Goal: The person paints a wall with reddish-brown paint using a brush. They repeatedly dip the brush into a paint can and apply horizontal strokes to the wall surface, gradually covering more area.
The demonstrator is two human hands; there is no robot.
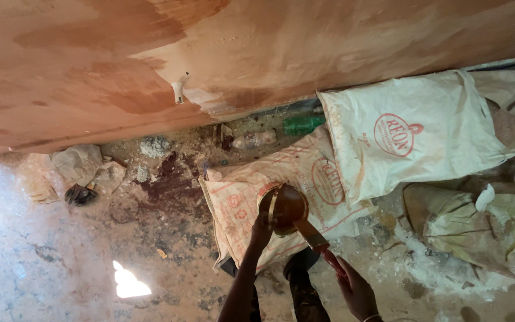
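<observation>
The left hand is raised in front of the camera with its fingers curled around the near rim of a small round tin, dark and brownish inside, which it holds tilted over the floor. The right hand grips the red handle of a flat brush, fingers closed around it, and the brush's pale metal band and bristle end reach up into the mouth of the tin. So the brush is at the tin, taking or stirring what is inside; whether it is loaded cannot be told.

Above, the broad sloping surface is already covered with a reddish-brown coat, but unevenly: darker wet-looking patches lie beside paler streaks, and a bare whitish chip stands out near its lower edge. By the look of it a good share of the coating is on, while the lighter areas near the lower edge seem to be waiting for more.

On the floor, below the tin, lies a flattened printed sack, with a fuller white sack against it toward the right edge. A green bottle and a clear bottle lie at the foot of the sloping surface, and a dark reddish stain marks the floor to the left of the sacks.
</observation>
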